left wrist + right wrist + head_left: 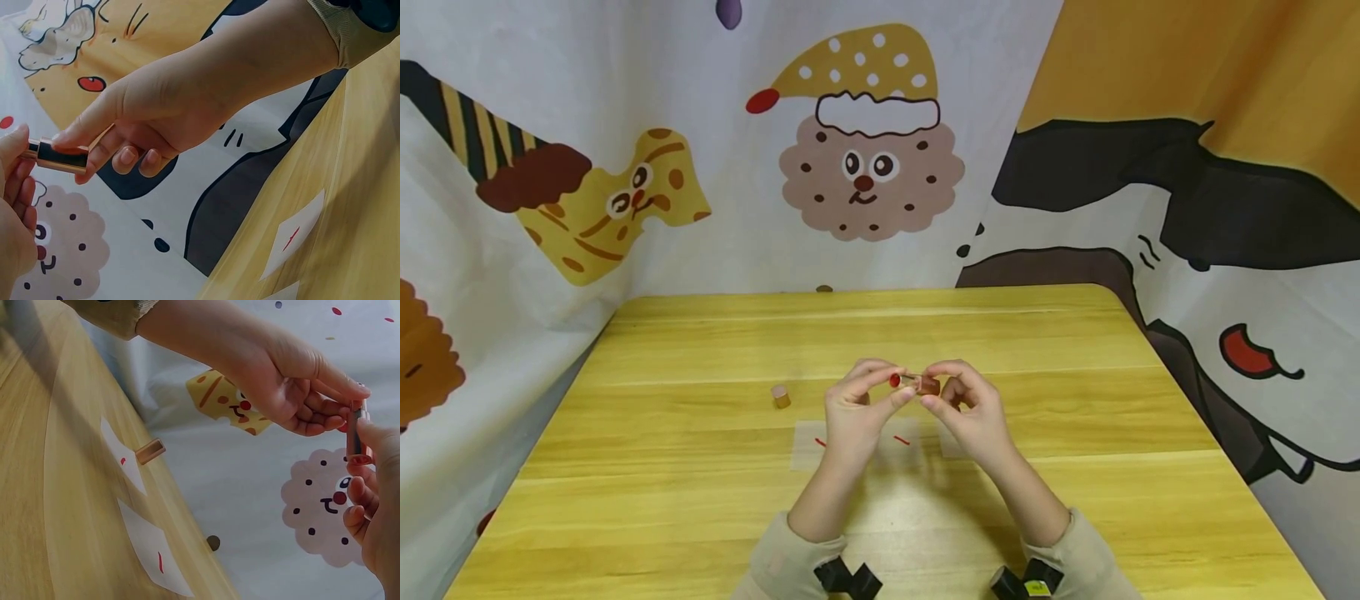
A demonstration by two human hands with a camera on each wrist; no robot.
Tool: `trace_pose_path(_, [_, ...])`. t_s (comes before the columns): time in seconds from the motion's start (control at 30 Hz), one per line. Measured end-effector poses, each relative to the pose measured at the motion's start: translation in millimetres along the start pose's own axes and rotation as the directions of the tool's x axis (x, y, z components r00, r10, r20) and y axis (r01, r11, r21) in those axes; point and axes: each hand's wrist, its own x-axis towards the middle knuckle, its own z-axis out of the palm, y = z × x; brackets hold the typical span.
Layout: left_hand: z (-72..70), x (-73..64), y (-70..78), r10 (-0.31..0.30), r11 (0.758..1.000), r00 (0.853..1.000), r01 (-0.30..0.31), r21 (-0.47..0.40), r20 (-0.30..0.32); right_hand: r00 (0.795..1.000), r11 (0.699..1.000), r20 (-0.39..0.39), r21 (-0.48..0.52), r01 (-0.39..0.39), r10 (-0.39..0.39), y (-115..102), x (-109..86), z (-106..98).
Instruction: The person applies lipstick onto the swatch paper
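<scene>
Both hands meet above the table around a lipstick (929, 386) in a rose-gold and dark case. My right hand (973, 408) pinches the case between thumb and forefinger, with its other fingers loosely bent. At the opposite end, my left hand (861, 404) pinches the narrower part with thumb and fingertips, and a red tip (895, 380) shows there. In the left wrist view, the lipstick case (62, 155) spans the two hands. The right wrist view has the lipstick case (357, 440) partly covered by fingers.
A rose-gold cap (781, 397) stands on the wooden table (662, 500), left of the hands. Below the hands lie white paper pieces (801, 458), two of them with red strokes (902, 440). A printed curtain (737, 250) hangs behind the table.
</scene>
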Motion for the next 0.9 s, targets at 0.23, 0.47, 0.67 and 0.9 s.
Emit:
trace_pose_path(0.23, [-0.7, 0.5, 1.9, -0.009, 1.0, 1.0, 0.009, -0.01, -0.002, 1.0, 1.0, 0.03, 0.009, -0.007, 0.007, 22.2, -7.4, -4.8])
trace_pose_path(0.47, [-0.8, 1.0, 2.3, -0.017, 1.0, 1.0, 0.017, -0.016, -0.003, 0.999, 1.0, 0.048, 0.014, -0.022, 0.021, 27.1, -10.0, -4.7])
trace_pose_path(0.67, [-1.7, 2.0, 3.9, -0.042, 0.999, 0.999, 0.042, -0.017, 0.014, 0.999, 1.0, 0.033, 0.022, 0.009, -0.009, 27.3, -9.4, -3.4])
trace_pose_path(0.9, [-6.4, 4.4, 6.9, -0.052, 0.998, 0.996, 0.053, -0.015, 0.077, 0.999, 0.999, -0.003, 0.034, 0.038, -0.038, 25.1, -9.2, -1.9])
